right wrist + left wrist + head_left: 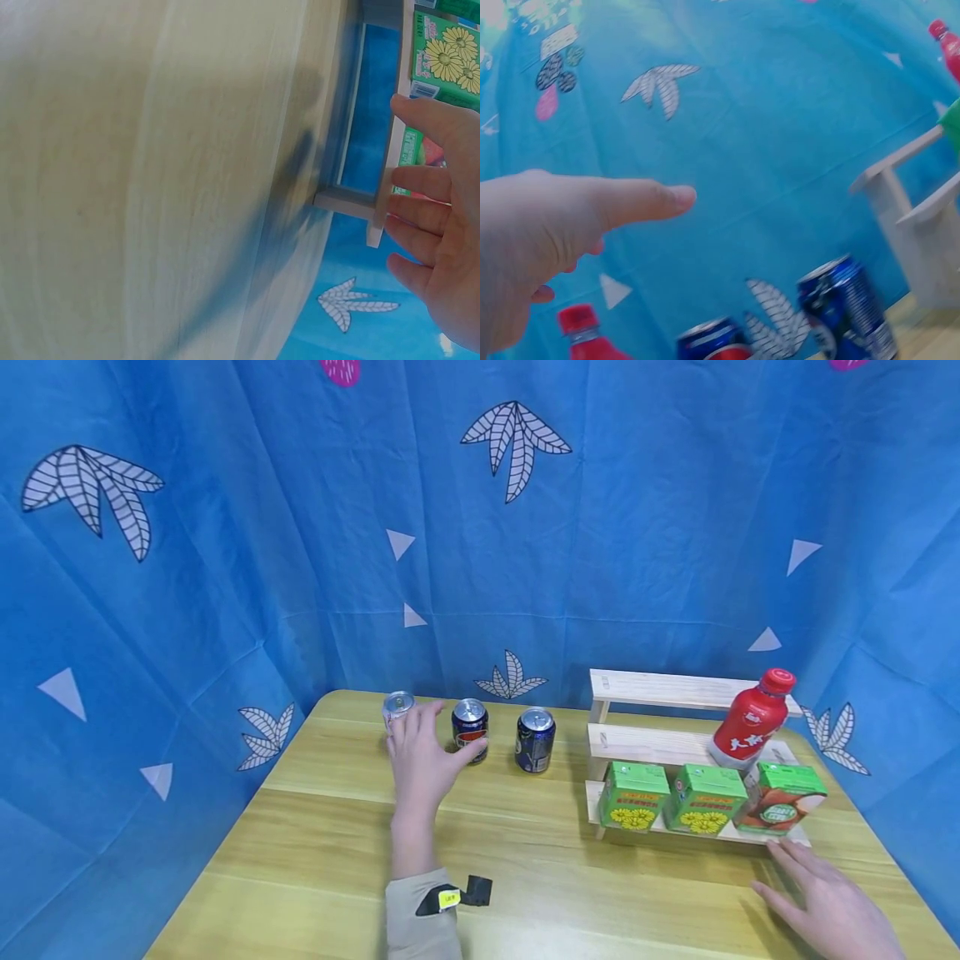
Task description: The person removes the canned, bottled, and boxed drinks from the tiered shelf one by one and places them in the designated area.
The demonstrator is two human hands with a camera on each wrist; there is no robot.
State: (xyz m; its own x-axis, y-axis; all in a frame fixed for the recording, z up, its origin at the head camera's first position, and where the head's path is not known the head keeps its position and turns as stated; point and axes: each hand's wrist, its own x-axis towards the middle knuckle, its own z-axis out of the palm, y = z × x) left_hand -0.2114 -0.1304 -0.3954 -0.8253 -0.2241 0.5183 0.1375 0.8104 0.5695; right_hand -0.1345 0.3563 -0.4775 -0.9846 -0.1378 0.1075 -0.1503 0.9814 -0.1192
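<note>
My left hand [423, 760] reaches over the table with thumb and fingers apart, nothing visible in its grasp. Beside its fingers stands a pale silver-topped can [398, 703], partly hidden by them. A dark blue can with a red patch [470, 727] stands by the thumb, and another blue can [535, 742] is to its right. In the left wrist view, a red-capped bottle [592, 334] shows below the hand. My right hand [828, 897] is at the front right of a wooden rack [637, 743], fingers extended close to its lower edge and the brown-green drink carton [782, 800].
Two green drink cartons with yellow flowers [633, 797] stand on the rack's lowest tier. A red bottle [750, 720] leans slightly on the rack behind the cartons. Blue patterned cloth [510, 568] hangs around the wooden table [315, 860].
</note>
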